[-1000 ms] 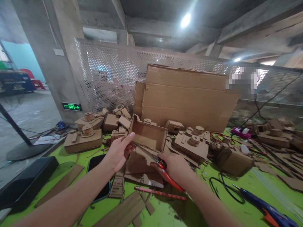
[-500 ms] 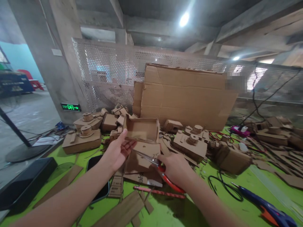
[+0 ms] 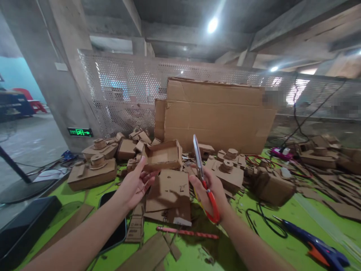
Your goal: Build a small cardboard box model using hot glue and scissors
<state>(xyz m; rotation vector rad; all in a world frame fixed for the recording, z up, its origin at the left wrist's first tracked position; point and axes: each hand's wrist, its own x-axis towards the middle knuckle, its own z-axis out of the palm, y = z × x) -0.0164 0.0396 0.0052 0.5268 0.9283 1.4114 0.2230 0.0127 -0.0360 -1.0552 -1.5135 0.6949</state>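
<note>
My left hand [image 3: 138,185] grips the near left corner of an open cardboard box [image 3: 162,156], thumb on its side and fingers underneath. The box is shallow and tilted, its hollow side toward me. In my right hand [image 3: 210,188] is a pair of scissors with red handles [image 3: 212,209]. Their blades [image 3: 197,152] look closed together and point upward, apart from the box. Below both hands lie flat cardboard pieces [image 3: 172,195] with small marks on them.
A red pencil [image 3: 187,232] and cardboard strips [image 3: 145,254] lie on the green table. Cardboard models [image 3: 93,171] stand left, others [image 3: 225,173] right. A blue hot glue gun [image 3: 313,241] is at front right, a black phone [image 3: 113,229] by my left forearm. A large cardboard sheet [image 3: 217,116] stands behind.
The scissors have swung from pointing left beneath the box to pointing upward, away from it. The box has tilted in my left hand. The whole view has shifted slightly.
</note>
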